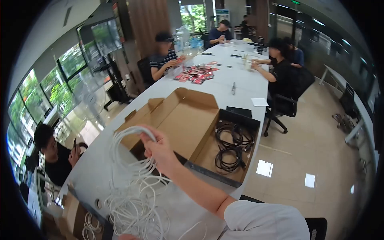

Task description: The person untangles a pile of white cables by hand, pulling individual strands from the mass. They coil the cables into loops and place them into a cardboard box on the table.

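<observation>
My right hand (161, 151) is closed around a looped coil of white cable (118, 145), raised above the table in front of an open cardboard box. Below the coil, a tangled heap of white cable (130, 210) spreads over the white table. Only a sliver of my left hand (128, 237) shows at the bottom edge, by the heap; its fingers are hidden. The cardboard box (188, 114) has its lid folded back, and coiled black cables (229, 158) lie in its right part.
At lower left a second box (72, 214) has white cable near it. Red packets (196, 74) are piled farther up the table (224, 76), with a pen-like object (233, 88) and a white sheet (259, 102) closer. Several people sit around; an office chair (288, 102) stands at right.
</observation>
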Tool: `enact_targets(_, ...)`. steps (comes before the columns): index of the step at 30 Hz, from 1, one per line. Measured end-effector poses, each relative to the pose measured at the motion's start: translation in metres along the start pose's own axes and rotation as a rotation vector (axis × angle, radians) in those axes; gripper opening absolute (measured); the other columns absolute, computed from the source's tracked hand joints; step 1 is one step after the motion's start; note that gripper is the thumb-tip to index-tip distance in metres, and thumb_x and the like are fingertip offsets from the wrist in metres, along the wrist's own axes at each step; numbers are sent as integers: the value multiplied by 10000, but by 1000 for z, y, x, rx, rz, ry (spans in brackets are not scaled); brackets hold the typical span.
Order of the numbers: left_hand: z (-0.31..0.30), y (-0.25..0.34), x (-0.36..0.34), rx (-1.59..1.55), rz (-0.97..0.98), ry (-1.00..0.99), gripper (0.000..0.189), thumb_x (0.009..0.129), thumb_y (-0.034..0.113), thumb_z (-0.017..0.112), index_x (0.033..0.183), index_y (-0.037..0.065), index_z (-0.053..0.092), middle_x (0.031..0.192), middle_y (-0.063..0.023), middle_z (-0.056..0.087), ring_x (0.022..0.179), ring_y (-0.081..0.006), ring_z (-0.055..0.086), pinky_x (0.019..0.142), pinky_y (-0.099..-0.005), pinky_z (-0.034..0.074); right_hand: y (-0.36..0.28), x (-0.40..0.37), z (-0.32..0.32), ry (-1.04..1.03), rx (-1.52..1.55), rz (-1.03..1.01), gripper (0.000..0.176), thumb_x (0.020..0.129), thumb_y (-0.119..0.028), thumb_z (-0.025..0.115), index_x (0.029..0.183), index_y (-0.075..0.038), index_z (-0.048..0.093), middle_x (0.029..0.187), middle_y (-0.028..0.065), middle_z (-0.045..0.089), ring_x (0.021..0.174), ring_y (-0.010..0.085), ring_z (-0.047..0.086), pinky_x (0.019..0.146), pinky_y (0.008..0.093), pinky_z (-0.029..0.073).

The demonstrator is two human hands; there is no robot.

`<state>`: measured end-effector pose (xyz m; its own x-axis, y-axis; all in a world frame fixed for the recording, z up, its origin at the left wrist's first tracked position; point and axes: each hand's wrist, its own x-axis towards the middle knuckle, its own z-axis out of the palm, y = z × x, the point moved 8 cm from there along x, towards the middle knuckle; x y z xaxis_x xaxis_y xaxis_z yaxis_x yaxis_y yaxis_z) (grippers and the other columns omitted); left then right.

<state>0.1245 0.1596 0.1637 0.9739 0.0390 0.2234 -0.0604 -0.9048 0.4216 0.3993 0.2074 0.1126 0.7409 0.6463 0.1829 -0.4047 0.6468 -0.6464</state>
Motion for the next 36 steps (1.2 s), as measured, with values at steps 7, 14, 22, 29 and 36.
enact_targets(7,20,-30,0,274,-506,91,427,830,207,632,1189,-19,583,1178,-252,577,1100,-415,535,944,-434,425,-52,-47,53,-522,-289,-312,533,699,170,406,1126,-53,633,1047,16,587,1014,120,550,821,239,454)
enact_targets(14,-34,-3,-13,264,-266,783,839,792,304,705,1453,77,241,1484,-211,254,1273,-421,386,1048,-525,309,-62,-84,85,-984,-350,-290,607,572,156,370,1012,-87,710,1043,69,610,883,173,606,634,249,453)
enact_targets(22,-10,-35,11,-337,-86,630,724,798,305,704,1399,81,367,1418,-197,367,1238,-355,431,1013,-486,352,-57,-101,97,-1120,-152,-328,575,561,151,398,995,-63,708,1000,97,625,889,229,604,653,284,457)
enact_targets(29,10,-52,0,-492,-162,645,638,813,293,689,1347,70,421,1370,-196,416,1203,-338,458,996,-480,366,-40,-95,102,-996,-169,-221,315,740,129,536,999,3,662,954,109,632,949,217,598,784,290,471)
enact_targets(36,12,-62,-7,-574,-170,684,556,827,281,674,1296,59,475,1322,-194,464,1168,-322,485,979,-474,379,-25,-86,101,-885,-280,-219,407,718,159,501,1054,-11,655,989,114,643,963,248,601,790,301,475)
